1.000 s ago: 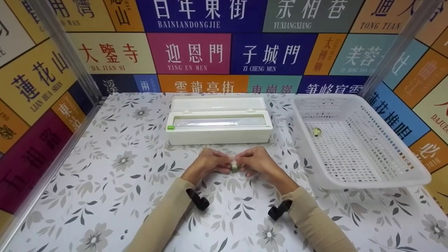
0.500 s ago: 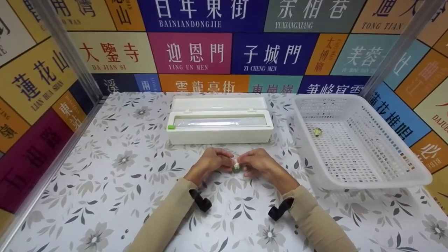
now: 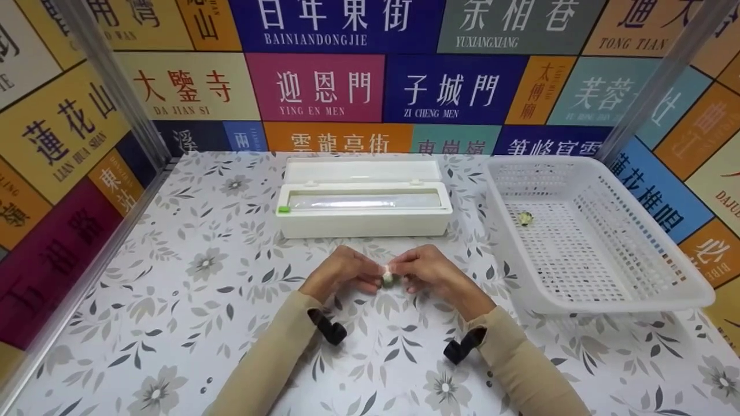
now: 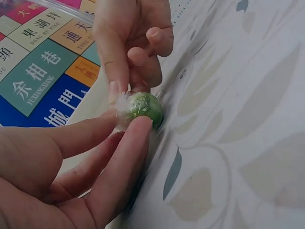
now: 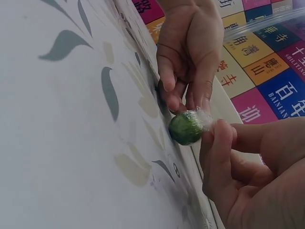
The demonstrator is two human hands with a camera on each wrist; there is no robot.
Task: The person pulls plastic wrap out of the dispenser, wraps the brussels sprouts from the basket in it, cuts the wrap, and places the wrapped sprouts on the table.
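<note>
Green ball (image 5: 185,130), wrapped in clear film (image 5: 205,118), sits between both hands, low over or on the tabletop (image 3: 376,358); which, I cannot tell. The right hand (image 3: 426,269) pinches the film gathered above it; the left hand (image 3: 345,269) grips the wrapped ball, one fingertip against its side. Neither is clearly nearer. Nearly round, it shows no long axis. Beyond stands the open white box (image 3: 363,226); rightward, the basket (image 3: 613,306).
</note>
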